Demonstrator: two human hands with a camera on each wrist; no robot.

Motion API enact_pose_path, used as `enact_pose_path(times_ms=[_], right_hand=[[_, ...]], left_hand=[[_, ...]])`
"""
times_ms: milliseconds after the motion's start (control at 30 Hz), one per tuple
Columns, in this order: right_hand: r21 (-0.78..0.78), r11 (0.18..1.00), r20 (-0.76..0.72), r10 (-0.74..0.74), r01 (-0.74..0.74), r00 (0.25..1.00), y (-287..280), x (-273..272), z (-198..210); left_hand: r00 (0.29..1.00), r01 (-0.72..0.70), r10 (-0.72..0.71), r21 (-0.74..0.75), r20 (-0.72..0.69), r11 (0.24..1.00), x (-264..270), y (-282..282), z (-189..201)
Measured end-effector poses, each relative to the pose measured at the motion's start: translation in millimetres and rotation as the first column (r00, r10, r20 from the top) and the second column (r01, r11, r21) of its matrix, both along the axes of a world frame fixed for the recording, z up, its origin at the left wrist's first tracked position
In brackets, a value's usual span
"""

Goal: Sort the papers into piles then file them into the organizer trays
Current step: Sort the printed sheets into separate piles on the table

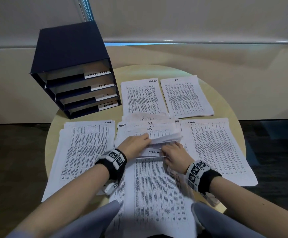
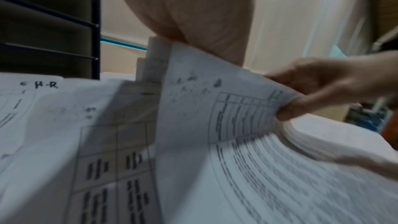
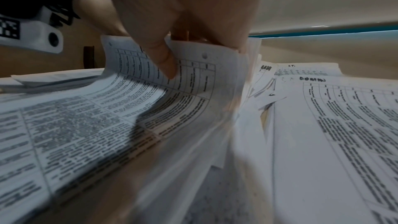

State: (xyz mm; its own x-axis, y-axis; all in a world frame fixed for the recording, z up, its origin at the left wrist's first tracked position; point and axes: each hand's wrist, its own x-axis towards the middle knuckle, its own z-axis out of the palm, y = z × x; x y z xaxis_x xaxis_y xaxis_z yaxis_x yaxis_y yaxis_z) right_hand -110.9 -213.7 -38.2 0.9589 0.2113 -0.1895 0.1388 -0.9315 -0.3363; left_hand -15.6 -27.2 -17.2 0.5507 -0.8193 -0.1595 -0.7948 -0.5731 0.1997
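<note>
A thick unsorted stack of printed sheets (image 1: 155, 189) lies in front of me on the round table (image 1: 213, 78). Its far ends are bent back towards the organizer. My left hand (image 1: 136, 143) grips that folded-back bundle (image 1: 167, 139). My right hand (image 1: 173, 152) pinches the top edge of the sheet headed TASK LIST (image 1: 154, 152), thumb on its printed face (image 3: 165, 64). Four sorted piles lie around it: H-R (image 1: 83, 152), Task List (image 1: 140, 97), I.T. (image 1: 186, 97) and Admin (image 1: 217, 150). The dark blue organizer (image 1: 67, 54) stands at the back left with labelled trays.
The tray labels read TASK LIST (image 1: 97, 74), H.R (image 1: 102, 85), I.T (image 1: 106, 96) and ADMIN (image 1: 108, 105), top to bottom. The H-R and Admin piles hang over the table edge. A wall and a window blind stand behind the table. My knees (image 1: 105, 219) are under the near edge.
</note>
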Motion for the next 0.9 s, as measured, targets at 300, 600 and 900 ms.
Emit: enact_pose_path(times_ms=[300,600,900], right_hand=[[0.02,1.0,0.067,0.006,-0.008,0.998,8.1,5.3,7.7],[0.419,0.881,0.1,-0.285,0.219,0.953,-10.9,-7.2,45.0],[0.448,0.856,0.136,-0.349,0.257,0.927,-27.8,1.7,76.3]], left_hand=[[0.966,-0.086,0.144,-0.258,0.216,0.962,33.6,14.4,74.9],[0.866,-0.356,0.484,-0.832,-0.122,0.426,80.8,61.7,172.5],[0.809,-0.475,0.361,-0.155,-0.463,0.866,77.8,66.8,97.3]])
